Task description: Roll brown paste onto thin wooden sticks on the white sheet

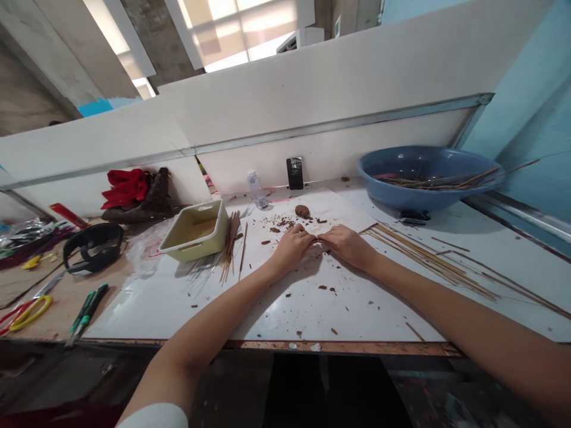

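The left hand (292,248) and right hand (348,246) lie near the middle of a white-topped desk (267,345); both are curled, backs up, with the fingertips meeting between them; something small may be pinched there, but it is too small to tell, so a grip cannot be confirmed. Left forearm (214,303) and right forearm (446,303) angle inward from the near edge, low over the surface.

Material state: a brown clay-like lump (302,211) sits on a white sheet (321,205), just beyond the hands and not touching them; brown crumbs (279,227) are scattered around it and nearer the desk edge. A bundle of thin wooden sticks (229,246) lies left of the hands; longer loose sticks (428,261) fan out to the right; more lie in a blue bowl (428,163). No assembled piece is visible; lump and sticks lie apart.

Nearby: a cream plastic tray (194,230), a small plastic bottle (256,190), a phone (295,173), yellow-handled scissors (31,313) and a green-handled utility knife (87,309).
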`<state>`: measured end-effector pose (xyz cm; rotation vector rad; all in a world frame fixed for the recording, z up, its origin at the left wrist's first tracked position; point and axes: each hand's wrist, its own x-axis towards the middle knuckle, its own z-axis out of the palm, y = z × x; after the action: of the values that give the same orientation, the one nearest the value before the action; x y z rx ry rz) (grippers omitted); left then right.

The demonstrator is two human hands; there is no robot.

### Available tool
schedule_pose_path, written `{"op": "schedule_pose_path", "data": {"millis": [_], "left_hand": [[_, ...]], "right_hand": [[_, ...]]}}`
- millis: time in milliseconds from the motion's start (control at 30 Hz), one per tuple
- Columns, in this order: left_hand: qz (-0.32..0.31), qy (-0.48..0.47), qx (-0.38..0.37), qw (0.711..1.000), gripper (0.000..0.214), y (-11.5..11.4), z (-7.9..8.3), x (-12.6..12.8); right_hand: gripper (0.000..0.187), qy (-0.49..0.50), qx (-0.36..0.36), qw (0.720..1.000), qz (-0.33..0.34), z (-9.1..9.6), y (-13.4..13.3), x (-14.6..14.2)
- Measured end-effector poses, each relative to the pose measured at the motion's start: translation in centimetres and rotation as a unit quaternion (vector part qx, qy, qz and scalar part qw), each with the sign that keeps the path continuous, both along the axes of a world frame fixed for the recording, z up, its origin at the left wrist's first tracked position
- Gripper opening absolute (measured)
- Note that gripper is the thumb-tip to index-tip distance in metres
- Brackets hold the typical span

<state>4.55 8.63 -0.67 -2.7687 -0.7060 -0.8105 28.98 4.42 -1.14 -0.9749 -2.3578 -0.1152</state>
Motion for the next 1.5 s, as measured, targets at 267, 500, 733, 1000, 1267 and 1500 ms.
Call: {"op": "schedule_pose_path", "data": {"millis": [267, 500, 733, 1000, 1267, 1500], "left_hand": [[0.032, 0.042, 0.018, 0.998, 0.029, -0.3, 0.9, -0.3], [0.023, 0.038, 0.000, 0.999, 0.023, 0.0, 0.6, -0.5], [0.011, 0.019, -0.022, 1.000, 0.027, -0.2, 0.8, -0.4], [0.016, 0.012, -0.011, 1.000, 0.027, -0.3, 0.9, -0.6], [0.016, 0.016, -0.011, 1.000, 0.025, -0.2, 0.8, -0.5], [0.022, 0.020, -0.002, 1.000, 0.025, -0.4, 0.9, -0.5]], "right_hand": [[0.035, 0.023, 0.004, 1.000, -0.021, -0.2, 0.6, 0.2], [0.027, 0.045, -0.021, 0.999, -0.003, 0.0, 0.3, 0.4], [0.029, 0.080, -0.027, 0.996, 0.010, -0.3, 0.4, 0.6], [0.030, 0.106, -0.034, 0.994, -0.009, -0.7, 0.7, 0.7], [0.025, 0.131, -0.059, 0.990, -0.006, -0.2, 0.4, 1.0], [0.021, 0.121, -0.050, 0.991, -0.023, -0.3, 0.8, 1.0]]}}
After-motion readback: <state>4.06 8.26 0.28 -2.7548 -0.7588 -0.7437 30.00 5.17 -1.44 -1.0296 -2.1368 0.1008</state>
